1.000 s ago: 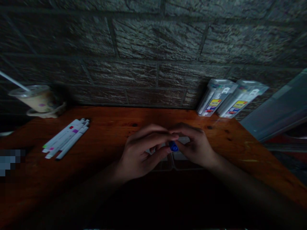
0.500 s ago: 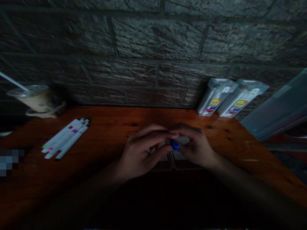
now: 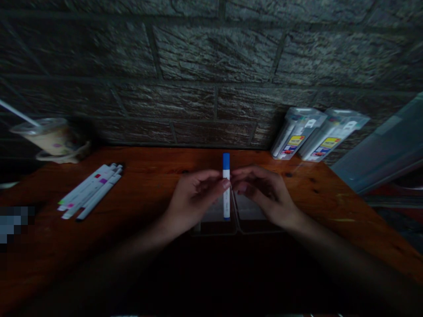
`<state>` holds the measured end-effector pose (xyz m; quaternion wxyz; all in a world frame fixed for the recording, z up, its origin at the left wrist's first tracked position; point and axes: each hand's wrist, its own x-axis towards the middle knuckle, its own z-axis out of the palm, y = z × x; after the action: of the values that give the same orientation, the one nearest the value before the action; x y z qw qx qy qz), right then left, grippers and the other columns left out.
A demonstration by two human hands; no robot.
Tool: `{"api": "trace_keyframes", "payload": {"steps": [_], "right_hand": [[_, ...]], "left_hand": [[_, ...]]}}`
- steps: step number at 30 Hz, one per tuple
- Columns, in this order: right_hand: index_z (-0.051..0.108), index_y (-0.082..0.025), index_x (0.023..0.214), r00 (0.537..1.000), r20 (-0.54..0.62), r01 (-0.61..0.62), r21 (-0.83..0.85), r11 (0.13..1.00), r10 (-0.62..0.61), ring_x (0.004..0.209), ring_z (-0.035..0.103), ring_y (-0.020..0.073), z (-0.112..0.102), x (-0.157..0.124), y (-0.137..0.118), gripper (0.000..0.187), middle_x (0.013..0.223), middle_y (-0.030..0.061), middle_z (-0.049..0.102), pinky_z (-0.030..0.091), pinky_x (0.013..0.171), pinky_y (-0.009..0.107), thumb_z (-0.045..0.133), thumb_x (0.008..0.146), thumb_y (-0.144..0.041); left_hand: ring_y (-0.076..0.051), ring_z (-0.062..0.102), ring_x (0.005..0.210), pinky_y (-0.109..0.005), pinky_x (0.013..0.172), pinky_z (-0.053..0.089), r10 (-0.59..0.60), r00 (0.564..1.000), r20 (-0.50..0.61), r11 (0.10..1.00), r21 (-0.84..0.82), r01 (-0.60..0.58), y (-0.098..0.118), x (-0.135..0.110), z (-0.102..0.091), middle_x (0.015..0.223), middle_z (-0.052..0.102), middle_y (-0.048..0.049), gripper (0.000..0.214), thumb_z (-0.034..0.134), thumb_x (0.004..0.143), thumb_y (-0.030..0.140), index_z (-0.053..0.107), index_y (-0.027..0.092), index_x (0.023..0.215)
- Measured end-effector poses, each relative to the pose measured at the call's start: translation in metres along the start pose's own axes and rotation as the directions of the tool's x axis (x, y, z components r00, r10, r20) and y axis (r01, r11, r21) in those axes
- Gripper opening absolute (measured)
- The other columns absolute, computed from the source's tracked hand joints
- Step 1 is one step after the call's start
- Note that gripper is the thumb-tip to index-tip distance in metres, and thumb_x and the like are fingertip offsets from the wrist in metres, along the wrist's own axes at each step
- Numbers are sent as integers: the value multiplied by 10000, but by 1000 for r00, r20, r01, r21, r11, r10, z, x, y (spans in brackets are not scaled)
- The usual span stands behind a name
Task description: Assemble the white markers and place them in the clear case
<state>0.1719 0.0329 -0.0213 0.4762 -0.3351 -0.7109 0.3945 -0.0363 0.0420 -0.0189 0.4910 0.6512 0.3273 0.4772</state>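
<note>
My left hand [image 3: 194,193] pinches a white marker with a blue cap [image 3: 226,198] between thumb and fingers. The marker stands nearly upright in view, its blue cap at the top and a small blue end at the bottom. Close to its right side is my right hand [image 3: 267,189], fingers bent and thumb apart from the index finger; whether a fingertip touches the marker I cannot tell. Beneath both hands lies a clear plastic case [image 3: 253,224] in two halves, partly covered by the hands and dark shadow.
Several white markers [image 3: 90,189] lie in a bunch on the wooden table [image 3: 148,176] at the left. Behind them a drink cup with a straw [image 3: 53,136] sits in a holder. Two clear marker cases [image 3: 292,136] stand upright against the brick wall [image 3: 185,53].
The marker has turned from pointing its blue end at me to standing upright, full length showing. My right hand's fingers have come away from my left hand's fingertips.
</note>
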Motion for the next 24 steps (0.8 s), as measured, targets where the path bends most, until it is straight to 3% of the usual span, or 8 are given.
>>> {"api": "trace_keyframes", "payload": {"steps": [3,7,12,15,20,24], "right_hand": [[594,-258,1427,1000,-16,7,110,994,-5,799,707,163,-1,0,1,442,1033,45,764,593,722,307,645,989,-221],[432,-345,1583,992,124,23,121,992,-38,863,723,179,-1,-3,7,654,1286,70,718,612,786,368,598,982,-150],[448,-361,1580,974,223,-65,120,991,37,935,716,199,1,-4,8,619,1378,74,682,621,835,405,583,1003,-180],[484,-368,1558,974,218,-93,104,990,68,866,714,174,2,-3,7,593,1348,59,700,617,790,365,597,1002,-197],[632,-325,1440,965,244,-117,85,989,93,799,731,174,3,-4,7,467,1075,38,767,604,710,312,609,991,-202],[680,-327,1375,963,250,-135,116,984,102,780,734,172,3,-4,9,424,1025,27,762,603,703,313,599,985,-183]], "left_hand": [[-63,487,497,-174,454,379,-181,982,48,966,-177,187,1,4,1,664,639,5,220,746,900,361,766,151,836],[-71,542,519,-182,462,426,-337,942,-4,890,-328,317,2,5,1,762,694,-4,273,822,818,328,740,150,1007],[-83,583,507,-182,433,445,-419,900,-118,850,-399,343,2,4,-2,781,706,10,419,853,773,280,669,180,1136],[-74,546,444,-169,370,405,-434,896,-96,848,-380,370,3,4,-2,742,687,23,358,821,809,284,658,187,1112],[-63,502,390,-150,338,390,-454,890,-40,820,-410,399,6,4,-1,649,638,43,216,766,843,253,661,181,1017],[-61,504,382,-142,339,392,-463,886,-1,792,-450,413,6,3,-1,633,633,45,179,751,847,230,665,177,995]]}}
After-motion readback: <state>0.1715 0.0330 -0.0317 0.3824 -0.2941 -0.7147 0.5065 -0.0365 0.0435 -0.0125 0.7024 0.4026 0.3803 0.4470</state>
